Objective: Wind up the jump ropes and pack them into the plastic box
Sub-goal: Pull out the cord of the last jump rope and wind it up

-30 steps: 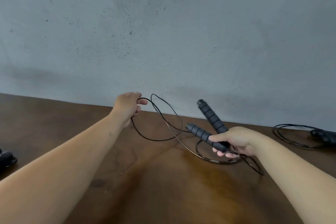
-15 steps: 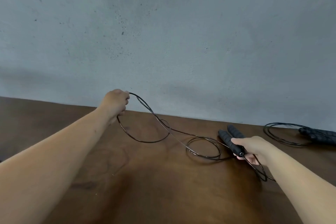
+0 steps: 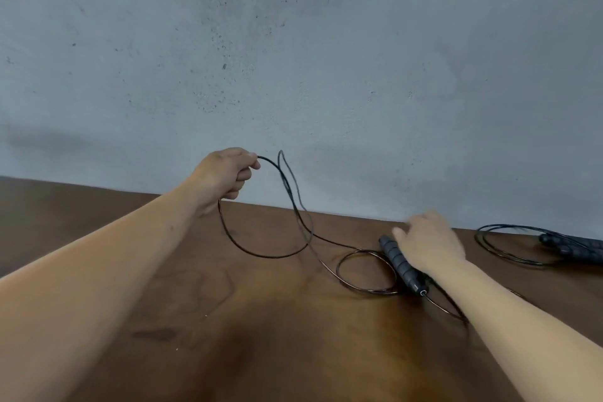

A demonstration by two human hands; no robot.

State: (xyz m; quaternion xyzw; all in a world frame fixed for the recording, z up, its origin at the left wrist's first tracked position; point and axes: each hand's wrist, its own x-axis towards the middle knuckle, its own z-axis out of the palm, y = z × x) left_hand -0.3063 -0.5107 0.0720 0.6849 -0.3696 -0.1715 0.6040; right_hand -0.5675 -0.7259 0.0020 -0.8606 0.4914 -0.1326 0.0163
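Left hand raised off the brown wooden table, fingers curled round the thin black cord of a jump rope — cord leaves the fist at the thumb side, arcs over, and hangs in a large loop below the hand before running right along the tabletop. Nearer the right hand the cord forms a smaller loop lying flat on the wood. Right hand hovers palm down over the rope's grey ribbed handle, fingers loosely spread; not gripping, and contact with the handle cannot be told. Handle lies on the table, partly under that hand. Second jump rope — already coiled, dark handles together — rests well to the right of the right hand. Grey speckled wall behind. No readable brand, label or writing on any item.
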